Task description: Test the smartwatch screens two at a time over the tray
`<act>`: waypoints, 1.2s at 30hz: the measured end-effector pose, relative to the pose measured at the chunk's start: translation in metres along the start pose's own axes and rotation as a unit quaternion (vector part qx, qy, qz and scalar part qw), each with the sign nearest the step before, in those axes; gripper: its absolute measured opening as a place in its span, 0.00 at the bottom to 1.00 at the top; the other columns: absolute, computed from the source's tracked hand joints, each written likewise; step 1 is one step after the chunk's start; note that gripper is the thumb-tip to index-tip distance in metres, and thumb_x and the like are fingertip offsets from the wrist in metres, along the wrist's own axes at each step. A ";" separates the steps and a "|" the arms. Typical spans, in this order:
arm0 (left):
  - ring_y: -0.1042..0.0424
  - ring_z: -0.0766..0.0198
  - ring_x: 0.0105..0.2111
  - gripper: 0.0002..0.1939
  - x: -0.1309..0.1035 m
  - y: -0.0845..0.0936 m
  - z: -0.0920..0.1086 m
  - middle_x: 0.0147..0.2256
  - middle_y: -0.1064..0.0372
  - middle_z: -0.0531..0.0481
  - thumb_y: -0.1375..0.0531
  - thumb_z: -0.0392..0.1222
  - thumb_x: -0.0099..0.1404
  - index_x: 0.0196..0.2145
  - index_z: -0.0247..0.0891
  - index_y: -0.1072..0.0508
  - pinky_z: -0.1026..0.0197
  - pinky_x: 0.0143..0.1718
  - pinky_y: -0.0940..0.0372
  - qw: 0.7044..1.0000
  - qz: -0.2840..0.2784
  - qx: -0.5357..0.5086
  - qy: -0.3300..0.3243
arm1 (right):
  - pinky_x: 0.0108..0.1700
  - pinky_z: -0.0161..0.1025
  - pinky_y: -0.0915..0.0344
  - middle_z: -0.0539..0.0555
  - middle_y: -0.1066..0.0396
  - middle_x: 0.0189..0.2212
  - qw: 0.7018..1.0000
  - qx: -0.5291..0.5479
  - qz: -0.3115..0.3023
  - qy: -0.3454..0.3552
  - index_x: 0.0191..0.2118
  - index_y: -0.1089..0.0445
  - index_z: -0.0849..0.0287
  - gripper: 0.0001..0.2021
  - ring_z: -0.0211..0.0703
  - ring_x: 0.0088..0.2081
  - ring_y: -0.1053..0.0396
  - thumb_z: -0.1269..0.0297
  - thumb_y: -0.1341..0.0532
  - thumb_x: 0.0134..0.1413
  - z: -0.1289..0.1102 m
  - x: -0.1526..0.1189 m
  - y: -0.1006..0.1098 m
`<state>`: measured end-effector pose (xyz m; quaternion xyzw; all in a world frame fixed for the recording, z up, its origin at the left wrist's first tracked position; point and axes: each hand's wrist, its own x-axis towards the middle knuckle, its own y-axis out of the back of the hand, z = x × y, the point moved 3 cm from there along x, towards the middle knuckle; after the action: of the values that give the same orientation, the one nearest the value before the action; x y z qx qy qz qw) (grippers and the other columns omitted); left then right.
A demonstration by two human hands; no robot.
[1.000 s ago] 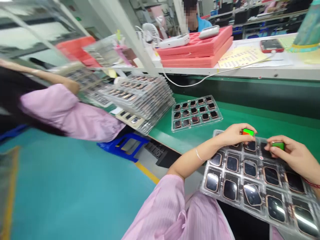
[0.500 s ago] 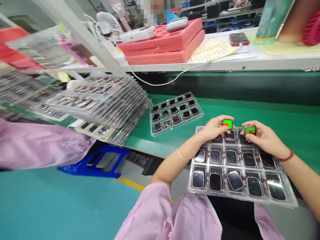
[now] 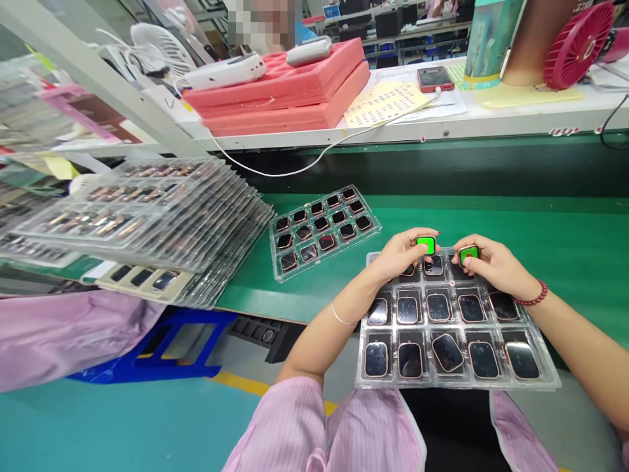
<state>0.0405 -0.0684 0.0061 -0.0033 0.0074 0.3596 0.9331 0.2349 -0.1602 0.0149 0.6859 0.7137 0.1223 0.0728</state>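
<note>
My left hand (image 3: 400, 254) pinches a smartwatch (image 3: 426, 246) without a strap, its screen lit green with a red patch under my thumb. In my right hand (image 3: 498, 265) is a second smartwatch (image 3: 468, 254), also lit green and red. Both hands are held over the back row of a clear plastic tray (image 3: 445, 385), whose front edge overhangs my lap. Dark-screened watches with gold-coloured rims fill its visible pockets; one watch (image 3: 447, 353) in the front row sits askew. My hands hide part of the back row.
Another clear tray (image 3: 279, 274) of watches lies on the green table (image 3: 565, 242), left of mine. A tall stack of loaded trays (image 3: 196, 239) stands farther left, near a co-worker's pink sleeve (image 3: 83, 334). Red foam blocks (image 3: 275, 105) and a phone (image 3: 435, 79) rest on the shelf.
The view has turned right, so everything appears shifted left. Both hands still hold the lit watches over the tray. The red patches on the screens look smaller.
</note>
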 end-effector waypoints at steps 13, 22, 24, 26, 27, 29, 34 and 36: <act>0.24 0.64 0.37 0.24 0.000 -0.002 0.002 0.40 0.22 0.46 0.35 0.34 0.55 0.51 0.35 0.29 0.61 0.41 0.30 0.999 0.000 -0.026 -0.020 | 0.43 0.47 0.24 0.54 0.21 0.38 0.999 0.036 -0.004 0.006 0.45 0.28 0.54 0.14 0.45 0.36 0.24 0.65 0.34 0.49 0.000 0.001 -0.001; 0.24 0.61 0.43 0.23 0.003 -0.003 -0.002 0.40 0.24 0.46 0.37 0.31 0.51 0.47 0.36 0.32 0.59 0.45 0.30 0.999 -0.008 -0.040 -0.024 | 0.41 0.45 0.24 0.56 0.22 0.44 0.999 0.045 0.003 0.011 0.50 0.29 0.54 0.18 0.45 0.38 0.23 0.65 0.35 0.51 0.006 0.002 0.000; 0.24 0.61 0.43 0.23 0.003 -0.003 -0.002 0.40 0.24 0.47 0.38 0.31 0.52 0.47 0.36 0.32 0.59 0.45 0.30 0.999 -0.005 -0.036 -0.026 | 0.41 0.46 0.23 0.57 0.22 0.46 0.999 0.044 -0.007 0.009 0.52 0.30 0.55 0.20 0.46 0.39 0.23 0.66 0.36 0.52 0.009 0.002 -0.001; 0.24 0.62 0.43 0.23 0.003 -0.002 -0.001 0.40 0.24 0.47 0.37 0.31 0.52 0.47 0.36 0.31 0.59 0.45 0.30 0.999 -0.005 -0.033 -0.030 | 0.42 0.47 0.23 0.57 0.22 0.46 0.999 0.043 -0.014 0.006 0.53 0.30 0.55 0.20 0.47 0.40 0.22 0.66 0.37 0.52 0.011 0.003 -0.002; 0.24 0.62 0.42 0.23 0.003 -0.002 -0.001 0.40 0.24 0.47 0.37 0.32 0.52 0.47 0.36 0.31 0.59 0.45 0.30 0.999 -0.006 -0.031 -0.032 | 0.44 0.48 0.23 0.57 0.23 0.47 0.999 0.043 -0.015 0.010 0.53 0.30 0.55 0.21 0.47 0.42 0.22 0.67 0.37 0.52 0.011 0.003 -0.002; 0.24 0.63 0.41 0.23 0.003 -0.002 -0.001 0.40 0.24 0.47 0.36 0.33 0.52 0.47 0.36 0.31 0.59 0.45 0.30 0.999 -0.008 -0.031 -0.033 | 0.49 0.50 0.24 0.58 0.23 0.49 0.999 0.047 -0.013 0.023 0.54 0.31 0.54 0.23 0.49 0.46 0.23 0.69 0.36 0.50 0.011 0.003 -0.002; 0.24 0.64 0.40 0.23 0.003 -0.002 0.001 0.39 0.24 0.47 0.34 0.34 0.53 0.47 0.36 0.31 0.60 0.44 0.30 0.999 0.003 -0.025 -0.031 | 0.50 0.51 0.24 0.57 0.22 0.46 0.998 0.053 -0.015 0.015 0.52 0.30 0.55 0.21 0.48 0.42 0.22 0.66 0.34 0.50 0.007 0.003 -0.002; 0.23 0.63 0.40 0.22 0.003 -0.002 0.002 0.39 0.23 0.47 0.34 0.35 0.54 0.47 0.35 0.31 0.61 0.42 0.30 0.999 0.001 -0.025 -0.030 | 0.47 0.50 0.24 0.55 0.22 0.43 0.999 0.037 -0.010 0.008 0.49 0.29 0.55 0.18 0.46 0.37 0.22 0.65 0.34 0.50 0.006 0.002 -0.001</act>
<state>0.0440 -0.0684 0.0076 -0.0162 -0.0294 0.3605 0.9321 0.2355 -0.1577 0.0090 0.6799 0.7251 0.1008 0.0433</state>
